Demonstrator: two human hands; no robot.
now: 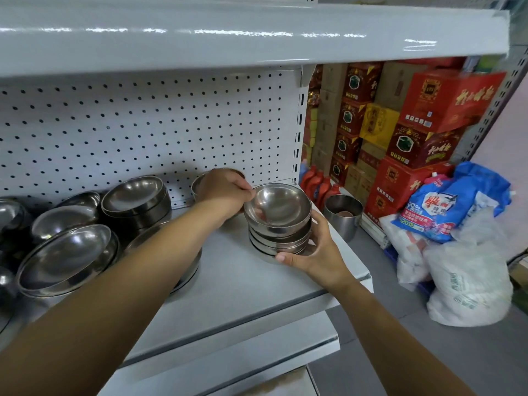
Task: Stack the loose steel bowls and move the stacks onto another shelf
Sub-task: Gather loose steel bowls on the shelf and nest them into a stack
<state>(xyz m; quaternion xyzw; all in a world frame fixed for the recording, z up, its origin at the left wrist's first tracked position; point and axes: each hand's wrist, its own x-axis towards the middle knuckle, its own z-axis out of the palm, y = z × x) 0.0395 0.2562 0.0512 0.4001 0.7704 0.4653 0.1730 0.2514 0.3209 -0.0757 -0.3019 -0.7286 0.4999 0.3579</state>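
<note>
At the shelf's left end, loose bowls [68, 258]: steel bowls lie tilted and overlapping in a heap, some cut off by the picture's edge.
Back stack [137, 201]: larger nested bowls stand near the shelf's back edge, just right of the heap.
Shelf [243, 281]: a pale grey metal board, bare along its front edge and towards its front right corner.
Pegboard [143, 124]: a white perforated panel rises from the back edge.
Upper shelf [228, 38]: a glossy grey board juts out overhead.
Left hand [225, 190]: it reaches over the shelf to the back, fingers curled, fingertips pinching the back-left rim of the top bowl [278, 204]. Another bowl [198, 184] shows partly behind it.
Stack [278, 221]: small nested steel bowls stand upright near the shelf's back right corner.
Right hand [320, 252]: it wraps round the stack's front right side, with the thumb against the base and the fingers curled behind.
Steel cup [343, 215]: it stands upright just past the shelf's right edge.
Red bottles [317, 184]: they stand in a row behind the cup.
Cartons [445, 101]: red, yellow and brown boxes are piled high on the right.
Blue bag [445, 212]: it leans on the cartons, above the white sacks [471, 281].
Floor [400, 338]: grey, under the sacks.
</note>
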